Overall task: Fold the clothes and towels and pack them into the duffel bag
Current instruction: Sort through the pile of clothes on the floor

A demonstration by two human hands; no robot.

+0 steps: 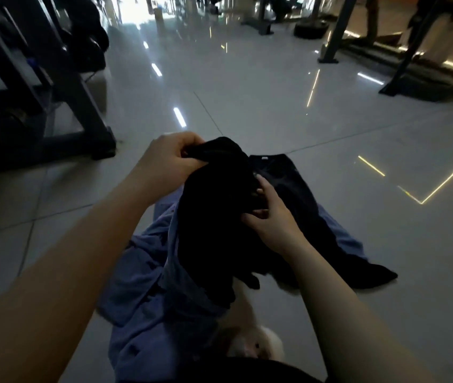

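Several garments lie heaped on the glossy floor [247, 78]: a blue cloth [142, 286] underneath, a dark garment [297, 189] spread flat beyond, and a limp black piece [214, 217] lifted above them. It looks light and floppy, best taken by hem or corners; the left hand [164, 158] pinches its top edge, the right hand [269, 217] grips its side. No duffel bag shows, and the black folds are too dark to read.

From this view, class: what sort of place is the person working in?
Probably a gym or fitness hall: glossy tiled floor, dark exercise-machine frames, and what looks like a treadmill. Both hands hold a black garment.
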